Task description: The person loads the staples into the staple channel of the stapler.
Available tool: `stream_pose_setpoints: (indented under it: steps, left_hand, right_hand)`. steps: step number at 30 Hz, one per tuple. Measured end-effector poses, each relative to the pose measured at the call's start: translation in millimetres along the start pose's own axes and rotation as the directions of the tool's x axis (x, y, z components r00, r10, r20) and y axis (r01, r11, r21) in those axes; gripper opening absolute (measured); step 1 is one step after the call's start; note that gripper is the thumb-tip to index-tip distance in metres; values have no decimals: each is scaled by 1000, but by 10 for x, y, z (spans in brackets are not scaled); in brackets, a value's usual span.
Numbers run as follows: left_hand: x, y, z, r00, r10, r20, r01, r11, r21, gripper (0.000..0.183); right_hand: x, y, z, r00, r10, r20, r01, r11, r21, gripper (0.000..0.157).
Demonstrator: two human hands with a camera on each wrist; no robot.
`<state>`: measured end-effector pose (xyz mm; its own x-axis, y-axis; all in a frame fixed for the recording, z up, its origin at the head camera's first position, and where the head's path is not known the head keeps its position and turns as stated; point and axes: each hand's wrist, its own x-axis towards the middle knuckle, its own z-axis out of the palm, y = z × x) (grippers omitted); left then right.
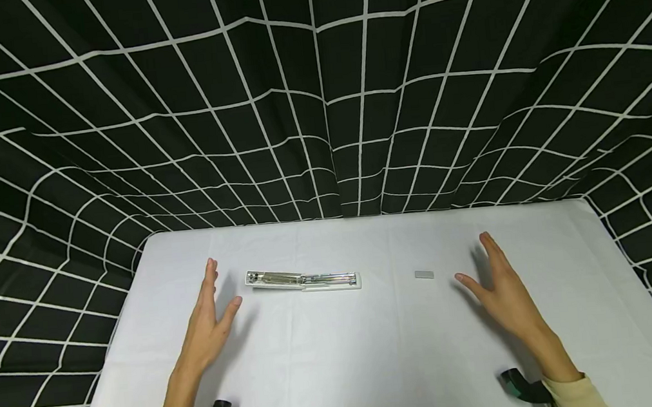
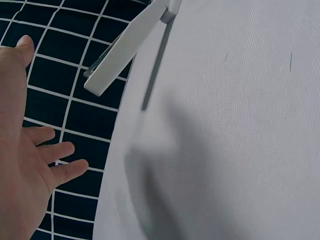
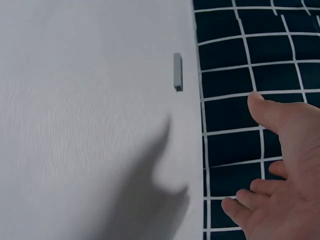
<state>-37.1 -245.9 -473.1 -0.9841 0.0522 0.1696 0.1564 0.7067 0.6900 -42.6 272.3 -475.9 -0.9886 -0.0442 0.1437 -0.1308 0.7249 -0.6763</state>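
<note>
To the left of the stapler, the left hand (image 1: 202,330) hovers above the white cloth (image 1: 346,363), fingers straight and thumb spread wide, with nothing in its hold; standing off like this, it seems to leave the tool untouched and in plain sight. The stapler (image 1: 302,282) itself, or what looks like one, lies unfolded at its hinge, probably so that its metal channel is exposed. Its left half tilts up off the cloth, casting a shadow, while the right half rests flat, apparently steadying it. Right of the stapler, well apart, a small grey bar (image 1: 424,274), perhaps a staple strip, lies alone. Farther right of the stapler, the right hand (image 1: 507,297) mirrors the left: thumb wide, fingers extended, empty, touching nothing.
</note>
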Motion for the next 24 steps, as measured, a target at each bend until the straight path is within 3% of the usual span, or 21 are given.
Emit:
stream_pose_setpoints:
  steps: [6, 10, 14, 18, 20, 22, 24]
  left_hand:
    - [14, 123, 17, 993, 80, -89, -93, 984, -149, 82]
    - [31, 145, 68, 992, 41, -120, -75, 953, -293, 75]
    - [26, 87, 184, 993, -81, -82, 34, 889, -457, 74]
    - [30, 116, 288, 983, -173, -58, 100, 774, -625, 74]
    - [40, 130, 338, 978, -199, -66, 103, 728, -678, 72]
    - [49, 141, 386, 973, -216, -81, 101, 713, -693, 71]
    - [51, 144, 426, 969, -228, -95, 102, 720, -687, 70]
  right_hand:
    - [-1, -26, 51, 997, -23, -75, 30, 995, 95, 80]
    - [-5, -47, 88, 992, -52, -119, 68, 988, 137, 78]
    - [-5, -90, 135, 993, 12, -121, 14, 977, 212, 77]
    - [-9, -129, 227, 988, 121, -97, -91, 959, 269, 78]
    - [-8, -140, 286, 985, 136, -102, -102, 953, 284, 76]
    - [-4, -143, 344, 985, 118, -126, -79, 958, 275, 74]
    - [5, -142, 402, 985, 83, -149, -41, 963, 267, 71]
